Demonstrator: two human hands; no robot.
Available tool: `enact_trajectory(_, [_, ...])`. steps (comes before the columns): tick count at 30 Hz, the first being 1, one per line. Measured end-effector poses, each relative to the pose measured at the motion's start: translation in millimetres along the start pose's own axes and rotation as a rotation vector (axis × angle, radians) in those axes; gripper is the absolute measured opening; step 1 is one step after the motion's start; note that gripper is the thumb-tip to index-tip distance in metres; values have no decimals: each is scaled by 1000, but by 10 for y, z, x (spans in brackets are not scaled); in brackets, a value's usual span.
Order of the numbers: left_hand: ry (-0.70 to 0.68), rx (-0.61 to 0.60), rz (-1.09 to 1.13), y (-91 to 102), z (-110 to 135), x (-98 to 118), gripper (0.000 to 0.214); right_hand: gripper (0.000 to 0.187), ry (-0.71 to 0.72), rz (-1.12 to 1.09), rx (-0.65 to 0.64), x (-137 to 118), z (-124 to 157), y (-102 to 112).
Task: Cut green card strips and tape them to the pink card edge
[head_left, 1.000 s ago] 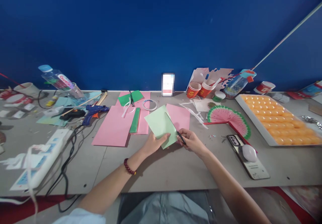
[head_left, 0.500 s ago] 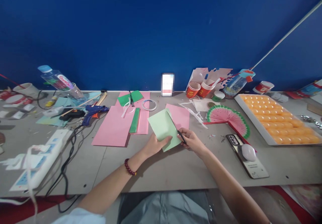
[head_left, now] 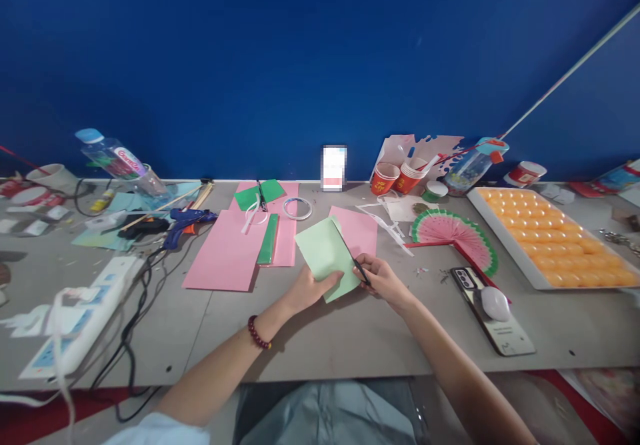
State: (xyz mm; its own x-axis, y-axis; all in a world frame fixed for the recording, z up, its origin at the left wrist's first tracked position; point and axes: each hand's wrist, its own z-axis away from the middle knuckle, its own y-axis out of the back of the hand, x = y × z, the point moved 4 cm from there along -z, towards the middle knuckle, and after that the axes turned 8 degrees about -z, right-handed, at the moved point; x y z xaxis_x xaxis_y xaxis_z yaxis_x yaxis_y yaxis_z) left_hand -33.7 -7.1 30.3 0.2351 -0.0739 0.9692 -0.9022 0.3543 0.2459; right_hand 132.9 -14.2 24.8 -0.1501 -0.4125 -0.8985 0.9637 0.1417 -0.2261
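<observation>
A sheet of light green paper (head_left: pixel 323 248) is pinched in my left hand (head_left: pixel 314 287), the thumb lying across its lower part. My right hand (head_left: pixel 381 279) is closed around a pair of dark scissors (head_left: pixel 362 271) at the sheet's right side. Their blades lie slantwise along the paper, pointing up and to the left; how far they are parted I cannot tell. Behind the green sheet lies a piece of pink paper (head_left: pixel 357 231), partly covered by it. Farther left, a larger pink sheet (head_left: pixel 225 251) rests on the table.
A blue glue gun (head_left: pixel 187 221) and a power strip (head_left: pixel 85 318) with cables lie to the left. At the right are a watermelon-patterned paper fan (head_left: pixel 453 235), a phone (head_left: pixel 493 311) under a white case, and a tray of orange balls (head_left: pixel 555 238). Paper cups (head_left: pixel 385 178) stand behind.
Almost nothing differs. Both hands, the green paper and the scissors keep nearly the same place, with only a very slight shift of the whole view.
</observation>
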Motion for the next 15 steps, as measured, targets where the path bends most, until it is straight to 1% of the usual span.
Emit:
enact_trajectory(10, [-6, 4, 4, -4, -3, -27, 33, 43, 14, -4, 31, 0, 4, 8])
enact_trajectory(15, [16, -10, 33, -9, -6, -37, 30, 44, 15, -33, 8, 11, -4, 4])
